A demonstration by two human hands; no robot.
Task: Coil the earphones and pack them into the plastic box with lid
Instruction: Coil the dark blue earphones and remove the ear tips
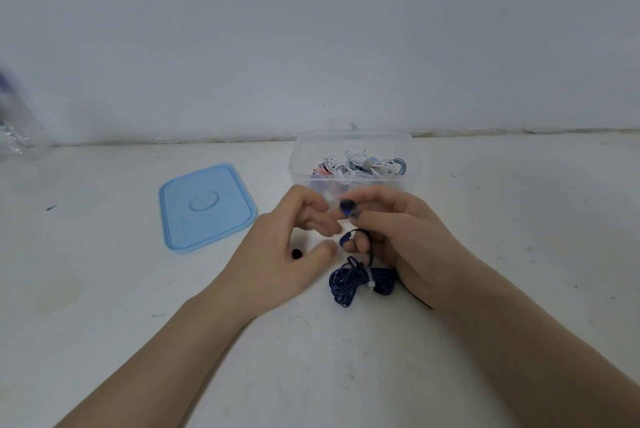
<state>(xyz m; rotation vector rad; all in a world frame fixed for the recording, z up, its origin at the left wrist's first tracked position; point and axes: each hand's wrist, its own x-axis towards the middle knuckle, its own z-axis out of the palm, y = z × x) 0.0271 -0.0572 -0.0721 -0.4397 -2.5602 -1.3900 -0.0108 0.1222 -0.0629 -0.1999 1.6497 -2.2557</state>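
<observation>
Between the two hands: a dark blue earbud (345, 206) is pinched at the fingertips of the right hand (408, 240), just in front of the clear box wall.
Right hand: fingers are curled, thumb and forefinger hold the earbud; a second blue earbud (345, 239) and its thin dark cord lie against the lower fingers.
Left hand (291, 254): fingers are bent and narrow, the tips close to the right fingertips; I cannot tell if they touch the earbud or hold something.
Below the right fingers: the dark blue earphone cable bundle (360, 282), tied with a small white strap, lies on the white table (104, 289), partly under the right palm.
Under the left fingers: a small black round piece (296, 253) lies on the table.
Beyond the fingertips: the clear rectangular plastic box (353, 157) stands open, with white and light blue coiled earphones (363, 164) inside.
Left of the left fingers: the light blue rectangular plastic lid (207, 208) lies flat on the table, apart from the box.
Far left edge: a clear plastic bottle (17, 130), blurred.
</observation>
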